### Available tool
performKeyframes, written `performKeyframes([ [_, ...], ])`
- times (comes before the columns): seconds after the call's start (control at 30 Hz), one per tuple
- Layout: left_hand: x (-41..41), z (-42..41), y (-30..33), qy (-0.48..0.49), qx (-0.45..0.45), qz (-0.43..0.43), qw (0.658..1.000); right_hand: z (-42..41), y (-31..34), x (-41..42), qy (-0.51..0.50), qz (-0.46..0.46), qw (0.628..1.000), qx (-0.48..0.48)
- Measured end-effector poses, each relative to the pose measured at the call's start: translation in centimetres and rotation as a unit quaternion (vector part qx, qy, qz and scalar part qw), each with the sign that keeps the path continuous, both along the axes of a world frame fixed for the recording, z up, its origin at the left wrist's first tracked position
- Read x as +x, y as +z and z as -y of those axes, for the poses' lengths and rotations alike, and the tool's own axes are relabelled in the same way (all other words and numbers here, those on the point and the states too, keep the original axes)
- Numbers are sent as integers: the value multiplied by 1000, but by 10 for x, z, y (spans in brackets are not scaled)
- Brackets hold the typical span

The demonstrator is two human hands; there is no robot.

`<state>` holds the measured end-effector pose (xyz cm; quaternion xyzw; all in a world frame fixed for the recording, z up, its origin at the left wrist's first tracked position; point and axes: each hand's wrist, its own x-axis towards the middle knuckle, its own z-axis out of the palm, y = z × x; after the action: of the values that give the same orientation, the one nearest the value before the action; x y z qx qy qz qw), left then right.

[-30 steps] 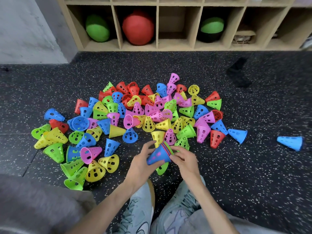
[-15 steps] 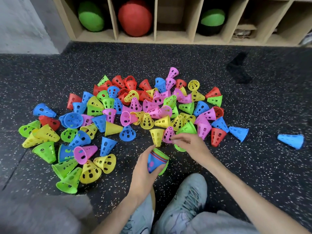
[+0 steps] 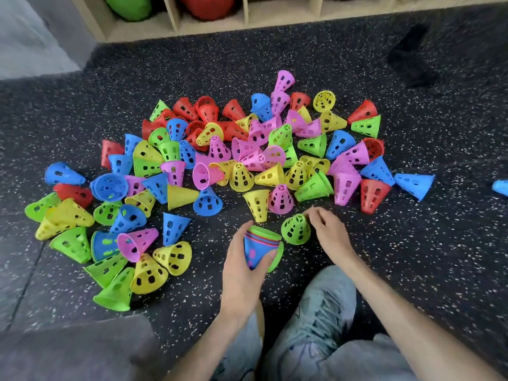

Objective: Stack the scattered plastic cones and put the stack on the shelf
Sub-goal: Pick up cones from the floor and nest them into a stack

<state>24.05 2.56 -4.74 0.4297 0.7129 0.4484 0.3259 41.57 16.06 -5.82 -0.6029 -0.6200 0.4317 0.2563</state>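
green cone [image 3: 295, 229] now pinched by right fingers [image 3: 312, 214], lifted from pile

We see only the bottom of the shelf [image 3: 275, 20]; the top edge cuts its compartments. The same edge cuts the green ball [image 3: 129, 6] and the red ball [image 3: 209, 6] inside it. At the right edge, one blue cone [image 3: 500, 187] is half out of view. The left hand [image 3: 242, 270] covers part of the stack [image 3: 261, 247], so we cannot count its cones. The right hand [image 3: 328, 232] is blurred, and its contact with the green cone [image 3: 295, 229] is unclear.
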Motion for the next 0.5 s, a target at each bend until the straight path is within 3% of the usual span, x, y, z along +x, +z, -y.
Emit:
performKeyframes([
  [0.13,0,1,1,-1,-1,-9,1000,5,5,-8,31,1,999,-12],
  [0.4,-1,3,3,0,-10,-12,1000,18,22,-15,37,1,991,-131],
  [0.5,-3,5,2,4,-9,-12,1000,21,21,-14,11,-7,995,-99],
])
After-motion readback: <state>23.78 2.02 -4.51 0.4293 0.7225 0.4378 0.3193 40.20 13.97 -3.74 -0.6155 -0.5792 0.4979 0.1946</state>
